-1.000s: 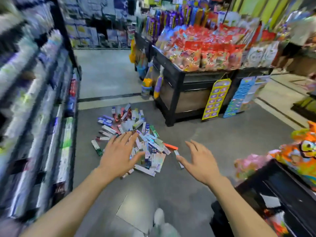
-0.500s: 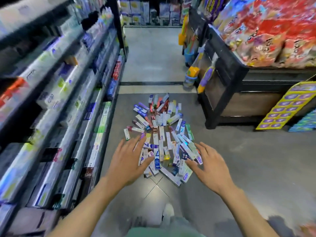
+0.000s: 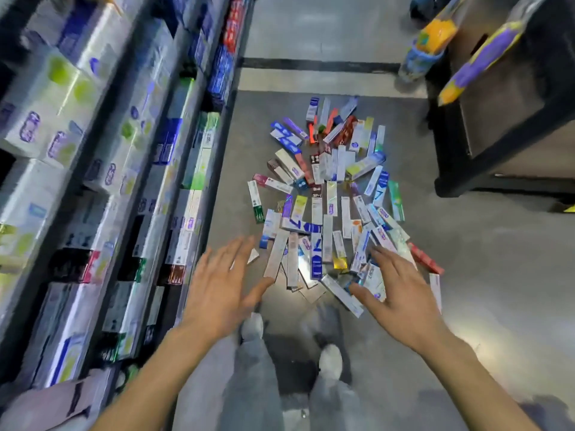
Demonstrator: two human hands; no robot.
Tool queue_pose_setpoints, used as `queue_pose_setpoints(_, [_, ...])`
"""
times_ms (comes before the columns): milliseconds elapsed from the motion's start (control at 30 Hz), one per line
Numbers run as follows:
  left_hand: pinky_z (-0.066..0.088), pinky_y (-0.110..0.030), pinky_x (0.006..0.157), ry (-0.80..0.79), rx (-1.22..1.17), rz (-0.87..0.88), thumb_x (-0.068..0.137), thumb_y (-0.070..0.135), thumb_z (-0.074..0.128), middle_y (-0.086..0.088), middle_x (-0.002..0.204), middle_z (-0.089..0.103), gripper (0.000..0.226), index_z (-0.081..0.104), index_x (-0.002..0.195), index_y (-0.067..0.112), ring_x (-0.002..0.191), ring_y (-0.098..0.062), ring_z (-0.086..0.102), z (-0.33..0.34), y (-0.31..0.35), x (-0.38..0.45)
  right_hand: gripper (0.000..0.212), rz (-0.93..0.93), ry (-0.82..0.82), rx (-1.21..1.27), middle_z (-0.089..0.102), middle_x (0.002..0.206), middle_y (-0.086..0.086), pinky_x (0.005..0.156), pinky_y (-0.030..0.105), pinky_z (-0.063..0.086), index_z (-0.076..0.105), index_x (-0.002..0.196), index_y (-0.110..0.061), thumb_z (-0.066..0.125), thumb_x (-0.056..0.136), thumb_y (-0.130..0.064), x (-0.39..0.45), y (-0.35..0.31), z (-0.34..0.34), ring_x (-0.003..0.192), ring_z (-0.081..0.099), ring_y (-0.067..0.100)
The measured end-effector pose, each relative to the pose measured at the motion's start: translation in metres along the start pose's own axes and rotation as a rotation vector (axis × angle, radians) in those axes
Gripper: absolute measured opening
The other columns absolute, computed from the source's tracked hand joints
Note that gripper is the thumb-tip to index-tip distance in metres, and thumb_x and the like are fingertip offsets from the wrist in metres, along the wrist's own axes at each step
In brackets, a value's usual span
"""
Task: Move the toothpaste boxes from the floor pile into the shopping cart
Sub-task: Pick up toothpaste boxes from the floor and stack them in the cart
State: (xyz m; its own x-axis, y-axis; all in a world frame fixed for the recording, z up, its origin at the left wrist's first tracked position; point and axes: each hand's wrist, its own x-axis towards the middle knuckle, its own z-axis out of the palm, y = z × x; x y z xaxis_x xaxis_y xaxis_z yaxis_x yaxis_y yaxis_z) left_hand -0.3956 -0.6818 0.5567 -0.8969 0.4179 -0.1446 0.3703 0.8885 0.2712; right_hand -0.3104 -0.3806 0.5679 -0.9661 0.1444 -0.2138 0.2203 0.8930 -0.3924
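A loose pile of toothpaste boxes point(image 3: 329, 206) in many colours lies spread on the grey floor ahead of my feet. My left hand point(image 3: 222, 284) hovers with straight, spread fingers over the pile's near left edge and holds nothing. My right hand point(image 3: 396, 290) reaches out flat over the near right edge, its fingers above a few white and blue boxes. Whether it touches them I cannot tell. The shopping cart is out of view.
Shelves point(image 3: 102, 169) full of boxed goods run along the left. A black display stand point(image 3: 504, 126) with hanging orange and purple packs stands at the right. My legs and white shoes point(image 3: 329, 359) are just below the pile. Bare grey floor point(image 3: 482, 275) lies to the right.
The view has tilted down and come closer to the pile. Both hands have lowered toward its near edge and spread apart. The cart, seen at the right a second ago, has left the view.
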Motion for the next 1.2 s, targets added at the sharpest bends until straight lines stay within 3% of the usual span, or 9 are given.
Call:
queue_pose_setpoints(167, [0.03,-0.05,0.117,-0.108,-0.014,-0.018,0.093,0.071,0.031,-0.007,0.149,0.05,0.077,0.043,0.148,0.017,0.136,-0.028,0.047,0.082,-0.075,0.059,0.082,0.066,-0.046,0.051,0.051,0.146,0.005,0.109,0.035,0.034,0.048,0.145,-0.017,0.038,0.086,-0.073,0.062,-0.014,0.097,0.135,0.044,0.024])
queue_pose_setpoints(267, [0.039,-0.055,0.109,-0.109,-0.064,0.025,0.096,0.067,0.037,-0.01,0.14,0.057,0.072,0.049,0.143,0.013,0.126,-0.032,0.055,0.143,-0.114,0.089,0.082,0.078,-0.088,0.067,0.051,0.146,0.004,0.11,0.033,0.034,0.047,0.145,-0.016,0.039,0.086,-0.073,0.097,-0.013,0.168,0.135,0.043,0.022])
queue_pose_setpoints(400, [0.04,-0.056,0.107,-0.126,-0.055,0.057,0.097,0.064,0.038,-0.014,0.145,0.054,0.073,0.046,0.147,0.011,0.132,-0.032,0.052,0.233,-0.151,0.12,0.072,0.1,-0.115,0.123,0.056,0.138,0.008,0.104,0.029,0.033,0.049,0.142,-0.013,0.049,0.09,-0.063,0.139,0.006,0.271,0.128,0.045,0.022])
queue_pose_setpoints(567, [0.036,-0.055,0.111,-0.191,-0.039,0.03,0.095,0.068,0.028,-0.016,0.15,0.048,0.081,0.039,0.151,0.011,0.135,-0.034,0.048,0.351,-0.182,0.156,0.071,0.121,-0.175,0.148,0.051,0.143,0.008,0.105,0.041,0.04,0.042,0.146,-0.015,0.053,0.093,-0.062,0.19,0.044,0.381,0.13,0.045,0.027])
queue_pose_setpoints(733, [0.043,-0.053,0.103,-0.177,-0.083,0.028,0.097,0.064,0.035,-0.017,0.142,0.055,0.076,0.043,0.148,0.008,0.125,-0.036,0.055,0.462,-0.211,0.179,0.076,0.2,-0.162,0.154,0.045,0.151,0.006,0.105,0.038,0.04,0.037,0.15,-0.017,0.059,0.09,-0.058,0.225,0.078,0.476,0.136,0.043,0.025])
queue_pose_setpoints(933, [0.034,-0.042,0.113,-0.166,-0.192,-0.04,0.092,0.067,0.041,-0.005,0.154,0.043,0.08,0.029,0.155,0.02,0.139,-0.026,0.041,0.563,-0.234,0.196,0.082,0.281,-0.08,0.209,0.043,0.152,0.003,0.103,0.038,0.04,0.033,0.152,-0.021,0.06,0.086,-0.06,0.252,0.115,0.579,0.137,0.043,0.022])
queue_pose_setpoints(1033, [0.033,-0.035,0.106,-0.119,-0.255,-0.047,0.093,0.065,0.046,0.0,0.153,0.045,0.076,0.027,0.155,0.025,0.134,-0.018,0.04,0.589,-0.234,0.196,0.083,0.288,-0.038,0.277,0.048,0.148,0.001,0.103,0.042,0.046,0.037,0.15,-0.022,0.061,0.082,-0.063,0.257,0.124,0.612,0.132,0.049,0.021])
queue_pose_setpoints(1133, [0.026,-0.02,0.101,-0.07,-0.335,-0.037,0.092,0.063,0.048,0.006,0.151,0.046,0.074,0.026,0.155,0.03,0.132,-0.009,0.037,0.607,-0.23,0.194,0.085,0.264,0.043,0.316,0.053,0.14,-0.002,0.093,0.048,0.053,0.037,0.147,-0.027,0.06,0.077,-0.071,0.26,0.129,0.627,0.123,0.055,0.021])
queue_pose_setpoints(1200, [0.026,-0.022,0.106,-0.097,-0.392,-0.104,0.088,0.067,0.047,0.013,0.154,0.039,0.079,0.022,0.156,0.036,0.136,-0.004,0.031,0.614,-0.228,0.192,0.088,0.275,0.057,0.329,0.052,0.141,-0.006,0.091,0.051,0.054,0.032,0.147,-0.032,0.058,0.074,-0.073,0.261,0.131,0.63,0.123,0.055,0.02])
